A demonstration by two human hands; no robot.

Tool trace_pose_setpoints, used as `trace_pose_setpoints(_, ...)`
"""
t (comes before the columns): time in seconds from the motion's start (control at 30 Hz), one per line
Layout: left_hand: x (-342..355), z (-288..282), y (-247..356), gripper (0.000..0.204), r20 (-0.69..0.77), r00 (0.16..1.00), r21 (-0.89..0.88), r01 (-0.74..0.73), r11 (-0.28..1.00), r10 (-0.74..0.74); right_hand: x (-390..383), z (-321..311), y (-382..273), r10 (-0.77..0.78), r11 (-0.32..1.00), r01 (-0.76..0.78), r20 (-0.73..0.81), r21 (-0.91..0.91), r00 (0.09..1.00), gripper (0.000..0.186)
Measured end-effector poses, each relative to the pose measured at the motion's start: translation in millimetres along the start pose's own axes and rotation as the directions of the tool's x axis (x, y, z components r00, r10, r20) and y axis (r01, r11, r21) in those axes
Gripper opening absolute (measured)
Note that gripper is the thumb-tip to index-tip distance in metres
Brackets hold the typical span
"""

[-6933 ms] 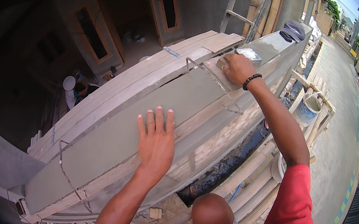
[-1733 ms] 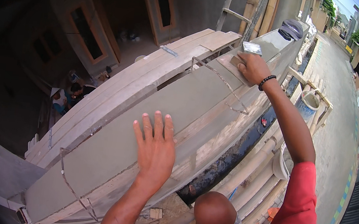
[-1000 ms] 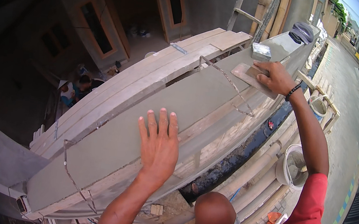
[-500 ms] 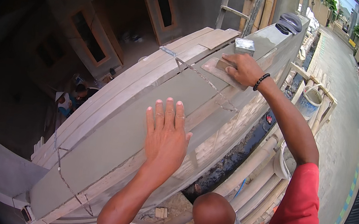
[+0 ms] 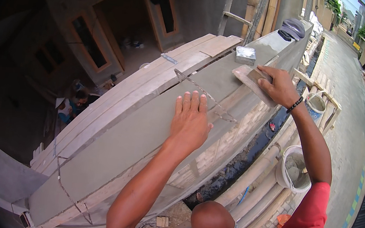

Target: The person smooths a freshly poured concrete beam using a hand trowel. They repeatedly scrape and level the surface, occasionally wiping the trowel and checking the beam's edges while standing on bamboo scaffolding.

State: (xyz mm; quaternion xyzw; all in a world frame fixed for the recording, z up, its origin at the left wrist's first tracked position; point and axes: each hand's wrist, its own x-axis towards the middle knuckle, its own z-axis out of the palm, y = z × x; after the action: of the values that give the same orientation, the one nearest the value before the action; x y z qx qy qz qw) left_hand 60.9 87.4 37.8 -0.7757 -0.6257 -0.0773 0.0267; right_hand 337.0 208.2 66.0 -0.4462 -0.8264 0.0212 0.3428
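Note:
My right hand [image 5: 280, 86] is closed around the grip of a plastering float [image 5: 245, 77], whose flat blade lies over the outer edge of the wall top. Smooth grey wet mortar [image 5: 116, 149] covers the top of the wall between wooden boards. My left hand [image 5: 191, 123] is open, palm down with fingers stretched out; it rests on or just over the mortar, and I cannot tell which. A bent metal rod clamp [image 5: 203, 90] crosses the wall top between my two hands. Beyond the float sits a small grey box-shaped block [image 5: 245, 54].
Wide boards [image 5: 150, 76] run along the wall's left side. A dark cap [image 5: 294, 28] lies farther along the wall. At right, a bucket of mortar [image 5: 294, 169] and another bucket [image 5: 316, 103] stand by bamboo poles [image 5: 247, 179]. A ladder [image 5: 237, 18] leans at the back.
My right hand has drawn the float to the right, toward the wall's outer edge. My left hand has shifted right and slightly forward, still flat.

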Motion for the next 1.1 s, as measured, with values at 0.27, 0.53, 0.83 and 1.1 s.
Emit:
trace_pose_setpoints(0.27, 34, 13, 8, 0.077, 0.064, 0.998, 0.01, -0.003, 1.0, 0.002, 70, 84, -20, 0.066, 0.985, -0.051, 0.091, -0.165, 0.994, 0.034)
trace_pose_setpoints(0.53, 28, 22, -6, 0.069, 0.024, 0.999, 0.102, -0.027, 0.994, 0.025, 32, 43, -17, -0.218, 0.976, 0.214, 0.106, 0.051, 0.97, 0.039)
trace_pose_setpoints(0.83, -11, 12, -10, 0.068, 0.007, 1.0, 0.067, 0.013, 0.998, -0.014, 50, 79, -48, -0.262, 0.965, 0.256, 0.197, 0.055, 0.945, 0.044)
trace_pose_setpoints(1.1, -45, 12, -24, 0.069, -0.049, 0.995, 0.079, 0.091, 0.993, -0.088, 64, 74, -29, -0.116, 0.992, 0.122, 0.128, -0.038, 0.985, 0.04)
